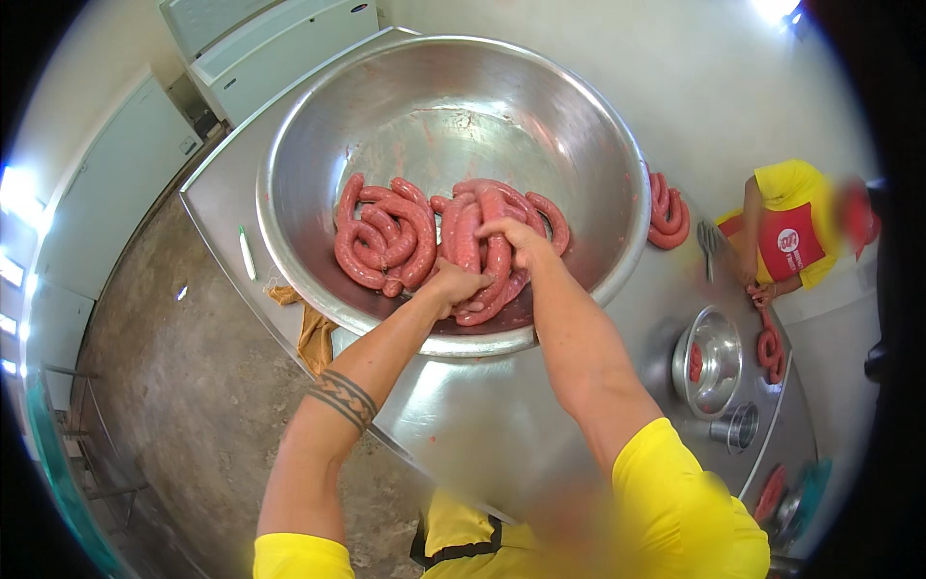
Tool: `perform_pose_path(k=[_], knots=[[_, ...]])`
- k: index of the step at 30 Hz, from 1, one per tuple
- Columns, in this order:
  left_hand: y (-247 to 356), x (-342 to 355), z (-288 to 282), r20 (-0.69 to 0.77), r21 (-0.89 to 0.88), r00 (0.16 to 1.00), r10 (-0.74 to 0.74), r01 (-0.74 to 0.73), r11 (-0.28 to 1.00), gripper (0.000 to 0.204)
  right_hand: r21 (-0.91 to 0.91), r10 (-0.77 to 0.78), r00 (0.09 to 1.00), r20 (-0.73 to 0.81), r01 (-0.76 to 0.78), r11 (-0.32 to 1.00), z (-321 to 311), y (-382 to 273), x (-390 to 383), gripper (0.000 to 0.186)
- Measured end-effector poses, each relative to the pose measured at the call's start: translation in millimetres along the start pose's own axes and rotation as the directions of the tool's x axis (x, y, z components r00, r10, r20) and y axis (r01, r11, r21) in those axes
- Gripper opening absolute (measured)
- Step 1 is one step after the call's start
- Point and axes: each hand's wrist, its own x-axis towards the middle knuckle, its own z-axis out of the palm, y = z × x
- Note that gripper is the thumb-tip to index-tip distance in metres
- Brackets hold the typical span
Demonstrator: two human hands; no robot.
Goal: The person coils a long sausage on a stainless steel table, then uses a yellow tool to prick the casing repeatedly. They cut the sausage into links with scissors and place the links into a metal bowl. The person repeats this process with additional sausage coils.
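Two hands are deep in the big metal basin, and both are on the same sausage bundle! That bundle lies inside the basin, in the half close to the table's near edge, its thick pink lengths folded side by side. The left hand comes in low, its fingers curled around the lower lengths; the right hand comes over from the other side, fingers bent and gripping the upper ones.

Just beside it, also in the basin, sits a sausage coil, wound in loops, neither hand on it. The basin itself fills the left end of the table, and out toward the left corner lies a slim white-and-green tool. Brown cloth lies along the near edge, close against the basin.

Over toward the right edge there's more: a second coil just past the basin's rim, a grey utensil, then a smaller metal bowl with some red meat inside, and a metal cup beside it. And at that right edge, a co-worker in yellow and red has both hands at a twisted sausage string!
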Motion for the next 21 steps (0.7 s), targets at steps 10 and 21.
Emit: perform_pose_path(k=[10, 21], knots=[[45, 21, -44, 0.209, 0.961, 0.956, 0.205, -0.24, 0.14, 0.086, -0.785, -0.431, 0.808, -0.402, -0.061, 0.617, -31, -8, -56, 0.032], [18, 105, 6, 0.042, 0.897, 0.693, 0.72, -0.344, 0.279, 0.072, -0.761, -0.731, 0.682, -0.026, 0.461, 0.457, -63, 92, -297, 0.031]])
